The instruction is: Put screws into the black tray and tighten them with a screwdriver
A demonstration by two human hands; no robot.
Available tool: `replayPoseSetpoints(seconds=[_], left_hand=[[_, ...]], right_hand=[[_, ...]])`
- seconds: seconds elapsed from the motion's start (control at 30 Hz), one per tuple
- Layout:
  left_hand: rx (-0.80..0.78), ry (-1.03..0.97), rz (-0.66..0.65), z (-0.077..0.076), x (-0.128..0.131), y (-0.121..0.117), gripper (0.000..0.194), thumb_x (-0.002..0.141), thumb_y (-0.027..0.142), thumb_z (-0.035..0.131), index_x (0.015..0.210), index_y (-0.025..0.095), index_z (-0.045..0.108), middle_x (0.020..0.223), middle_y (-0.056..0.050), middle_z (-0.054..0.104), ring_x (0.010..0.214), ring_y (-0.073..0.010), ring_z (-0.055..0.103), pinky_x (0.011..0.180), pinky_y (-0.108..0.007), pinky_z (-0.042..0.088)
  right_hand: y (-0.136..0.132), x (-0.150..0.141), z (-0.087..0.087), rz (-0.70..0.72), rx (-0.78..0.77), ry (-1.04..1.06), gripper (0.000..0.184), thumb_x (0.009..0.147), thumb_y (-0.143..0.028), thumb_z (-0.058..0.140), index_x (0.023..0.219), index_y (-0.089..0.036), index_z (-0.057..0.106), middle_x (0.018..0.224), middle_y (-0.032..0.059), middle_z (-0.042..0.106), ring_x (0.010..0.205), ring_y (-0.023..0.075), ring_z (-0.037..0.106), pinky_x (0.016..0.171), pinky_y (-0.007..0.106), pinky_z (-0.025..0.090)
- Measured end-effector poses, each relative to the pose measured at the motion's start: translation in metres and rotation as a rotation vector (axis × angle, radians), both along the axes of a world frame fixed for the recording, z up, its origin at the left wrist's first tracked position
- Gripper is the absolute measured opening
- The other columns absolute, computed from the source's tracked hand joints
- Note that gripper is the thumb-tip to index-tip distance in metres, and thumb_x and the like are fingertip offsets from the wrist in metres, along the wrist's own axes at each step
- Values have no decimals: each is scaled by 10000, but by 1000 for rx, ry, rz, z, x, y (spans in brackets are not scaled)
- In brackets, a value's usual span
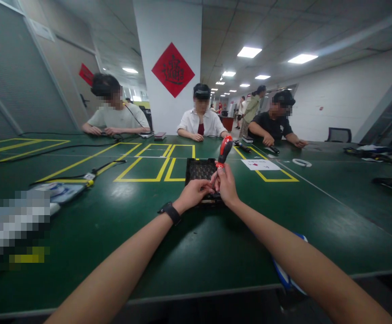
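Currently, black case [200, 169] lies on green desk [128, 256]. Right hand [227, 185] grips red-and-black screwdriver [225, 151] over case, handle up, tip hidden. Left hand [193, 195], at near side of case, has fingertips drawn together; cannot tell what they pinch. White paper [261, 164] right of case.

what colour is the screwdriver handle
The screwdriver handle is red and black, seen best in the head view, sticking up above the right hand.

Case [200, 170] on the table [199, 256], paper sheet [261, 165] to its right.
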State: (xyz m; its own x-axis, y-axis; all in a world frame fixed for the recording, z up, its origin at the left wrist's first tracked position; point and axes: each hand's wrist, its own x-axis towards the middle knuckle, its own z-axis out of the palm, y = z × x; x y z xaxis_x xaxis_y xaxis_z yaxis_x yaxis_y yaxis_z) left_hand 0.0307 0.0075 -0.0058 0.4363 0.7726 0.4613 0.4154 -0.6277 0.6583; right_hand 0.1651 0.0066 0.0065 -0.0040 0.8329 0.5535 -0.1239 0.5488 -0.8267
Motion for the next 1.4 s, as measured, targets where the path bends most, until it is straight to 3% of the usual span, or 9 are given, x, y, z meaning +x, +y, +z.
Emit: replayPoseSetpoints(seconds=[0.33, 0.6, 0.97, 1.23, 1.4], left_hand=[[20, 35, 151, -5, 0, 3, 230, 693, 373, 624, 711, 146, 594, 647, 5, 603, 593, -114, 523, 572, -213, 387], [84, 85, 51, -3, -1, 1, 159, 783, 243, 513, 793, 155, 645, 759, -17, 650, 694, -128, 557, 654, -215, 397], [97, 103, 171, -8, 0, 4, 221, 717, 369, 602, 735, 149, 587, 652, 4, 595, 589, -116, 516, 548, -209, 359], [77, 85, 55, -5, -2, 2, 198, 797, 264, 494, 796, 147, 653, 762, -25, 660, 692, -129, 568, 646, -215, 396], [44, 63, 156, -6, 0, 3, 213, 740, 344, 574, 786, 146, 638, 723, -19, 647, 647, -126, 558, 606, -215, 398]], right_hand=[[-4, -2, 0, 16, 59, -21, 305, 860, -418, 393, 1078, -207, 425, 554, -82, 496, 343, 36, 384, 334, 140, 297], [-2, 1, 1, 58, 7, -16, 355, 862, -454, 355, 1075, -185, 447, 548, -71, 516, 324, 31, 360, 316, 140, 267], [-7, -2, 2, 45, 49, -25, 319, 854, -440, 397, 1056, -198, 439, 532, -74, 503, 337, 37, 385, 330, 141, 303], [-1, 0, 0, 85, 23, -14, 358, 863, -450, 359, 1086, -185, 448, 578, -57, 539, 334, 32, 367, 326, 150, 285], [-4, -1, 1, 51, 47, -18, 319, 855, -436, 399, 1048, -187, 452, 566, -61, 520, 349, 31, 375, 335, 143, 289]])
